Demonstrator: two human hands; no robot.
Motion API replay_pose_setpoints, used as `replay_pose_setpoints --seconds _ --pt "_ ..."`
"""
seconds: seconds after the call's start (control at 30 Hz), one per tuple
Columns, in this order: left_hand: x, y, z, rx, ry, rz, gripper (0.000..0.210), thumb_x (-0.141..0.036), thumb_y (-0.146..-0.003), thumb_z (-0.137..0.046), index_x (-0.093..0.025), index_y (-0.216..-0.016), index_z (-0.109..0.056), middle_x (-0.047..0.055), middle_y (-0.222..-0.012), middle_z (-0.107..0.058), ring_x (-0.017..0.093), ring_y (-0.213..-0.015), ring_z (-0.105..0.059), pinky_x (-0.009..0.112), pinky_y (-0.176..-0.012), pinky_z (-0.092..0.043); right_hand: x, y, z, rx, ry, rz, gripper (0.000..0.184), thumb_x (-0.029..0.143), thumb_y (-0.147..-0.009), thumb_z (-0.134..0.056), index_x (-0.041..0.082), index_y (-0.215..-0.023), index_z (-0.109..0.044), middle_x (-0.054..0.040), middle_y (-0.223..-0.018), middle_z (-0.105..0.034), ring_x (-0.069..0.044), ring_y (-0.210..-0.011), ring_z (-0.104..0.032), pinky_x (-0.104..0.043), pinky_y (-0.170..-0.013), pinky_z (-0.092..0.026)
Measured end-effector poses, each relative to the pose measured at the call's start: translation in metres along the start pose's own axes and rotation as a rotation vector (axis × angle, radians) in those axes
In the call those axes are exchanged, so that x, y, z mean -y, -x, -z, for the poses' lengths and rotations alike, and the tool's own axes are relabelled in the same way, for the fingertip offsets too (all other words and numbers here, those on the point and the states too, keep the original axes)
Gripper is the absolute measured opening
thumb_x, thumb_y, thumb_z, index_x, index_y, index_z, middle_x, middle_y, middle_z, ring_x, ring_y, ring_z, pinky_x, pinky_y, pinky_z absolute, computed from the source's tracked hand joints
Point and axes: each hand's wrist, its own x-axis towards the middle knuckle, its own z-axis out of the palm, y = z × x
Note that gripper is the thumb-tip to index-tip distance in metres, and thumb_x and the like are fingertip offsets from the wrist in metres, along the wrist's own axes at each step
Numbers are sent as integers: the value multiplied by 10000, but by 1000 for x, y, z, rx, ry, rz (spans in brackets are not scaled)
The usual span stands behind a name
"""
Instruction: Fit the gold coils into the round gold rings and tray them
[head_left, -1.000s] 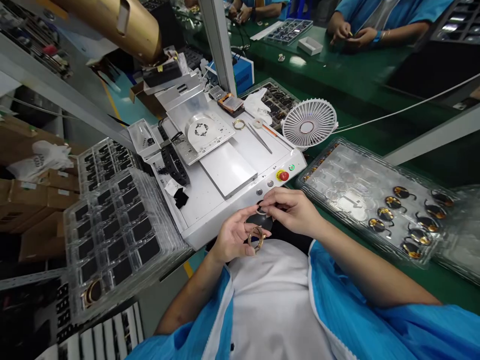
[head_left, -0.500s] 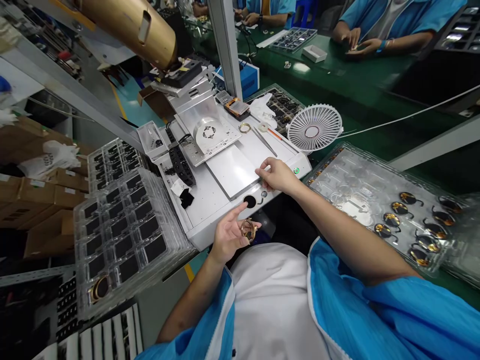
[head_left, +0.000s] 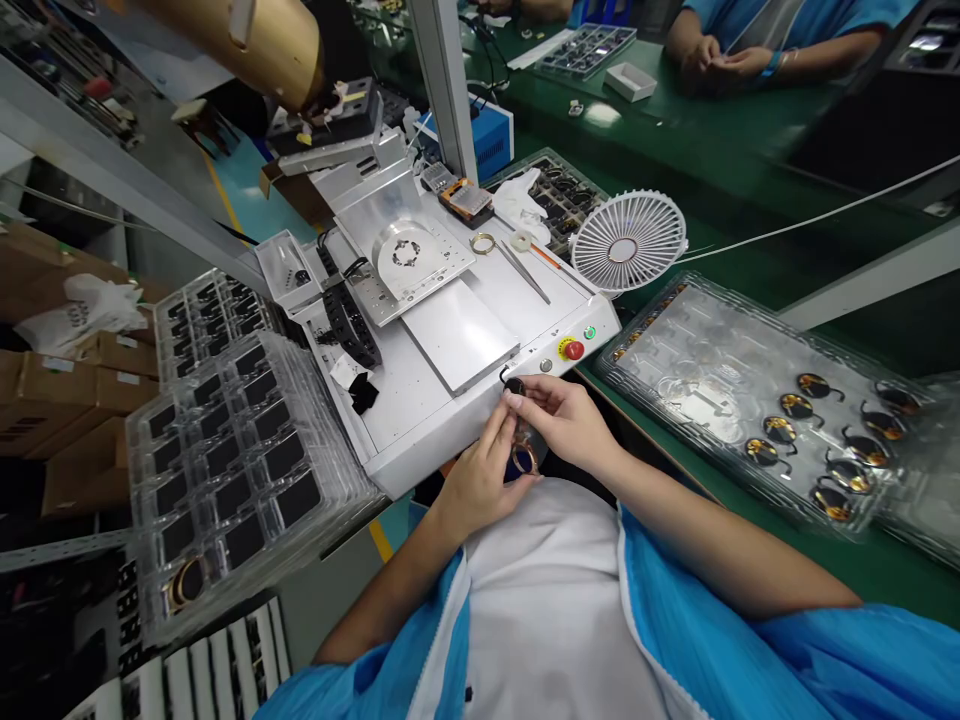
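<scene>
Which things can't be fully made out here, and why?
In the head view:
Disc: partly hidden by the right hand.
Ring: partly hidden by the left hand.
Gold cylinder: cut off by the top edge.
Box labels: too small to read.

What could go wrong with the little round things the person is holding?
The small black disc is held at the fingertips of the right hand, so it might slip and fall. Its thin, curved tail sticks out and could perhaps get bent. The left hand has a gold ring too, low near the thumb, and that could drop if the person looks only at the disc.
</scene>
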Motion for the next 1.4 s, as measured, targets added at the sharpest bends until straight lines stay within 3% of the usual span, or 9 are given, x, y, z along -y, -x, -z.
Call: replay_pose_setpoints --seconds 0.17,0.3,0.47,0.6,0.73,0.93,1.07,1.27,1.4 --pt "-2 -3 3 -70 397 5 946 -252 -758 -909 -313 -1570 -426 232 -1745 -165 288 -1073 -778 453 -989 -632 9 -3 15 14 -125 -96 417 542 -701 -902 172 -834 -762 -15 -675 -703 -140 -607 -638 -272 -593 -568" --pt "1 -2 4 -98 557 58 890 -245 -687 -960 -272 -1466 -532 247 -1731 -208 278 -1043 -790 423 -961 -637 12 0 17 39 -118 -137 415 520 -685 -920 164 -823 -758 -15 -634 -696 -145 -555 -650 -287 -574 -598" --pt "5 -3 7 -77 285 -54 851 -251 -713 -936 -249 -1456 -521 243 -1594 -485 322 -1138 -758 489 -1055 -582 10 -1 16 17 -97 -170 430 459 -611 -964 163 -833 -746 -9 -689 -717 -161 -561 -692 -297 -560 -633" --pt "7 -2 13 -17 4 -95 746 -264 -832 -833 -257 -1495 -492 208 -1625 -467 354 -1350 -637 492 -1053 -591 8 -3 20 97 -89 -210 467 447 -557 -994 150 -825 -754 -20 -708 -748 -161 -608 -723 -283 -610 -654" --pt "10 -2 17 36 -89 -99 692 -243 -866 -791 -243 -1499 -511 198 -1584 -524 363 -1323 -657 519 -1042 -596 4 -3 21 74 -105 -203 465 486 -563 -994 154 -779 -750 -18 -658 -736 -148 -568 -703 -262 -561 -634" --pt "13 -3 10 -101 388 -26 756 -225 -770 -892 -260 -1454 -570 195 -1610 -491 309 -1217 -728 457 -1040 -608 4 0 22 75 -140 -228 463 477 -567 -996 153 -749 -720 -2 -572 -688 -127 -476 -633 -245 -493 -577" --pt "15 -2 2 -289 786 117 514 -298 -812 -879 -217 -1280 -680 145 -1317 -741 269 -1196 -739 420 -1060 -589 9 4 21 95 -164 -256 428 407 -551 -1004 157 -707 -694 25 -597 -665 -92 -486 -578 -210 -469 -521" --pt "17 -3 -5 -394 938 191 533 -383 -703 -957 -238 -1153 -712 106 -1236 -788 254 -1093 -778 413 -994 -618 14 13 7 202 -219 -389 431 404 -562 -982 161 -670 -644 3 -664 -703 -123 -610 -652 -253 -604 -569" --pt "20 0 -10 -395 910 194 592 -353 -655 -985 -269 -1183 -729 88 -1211 -799 267 -1082 -785 408 -932 -649 13 19 -3 154 -213 -345 436 318 -540 -961 184 -677 -569 34 -620 -653 -108 -567 -601 -228 -548 -486"
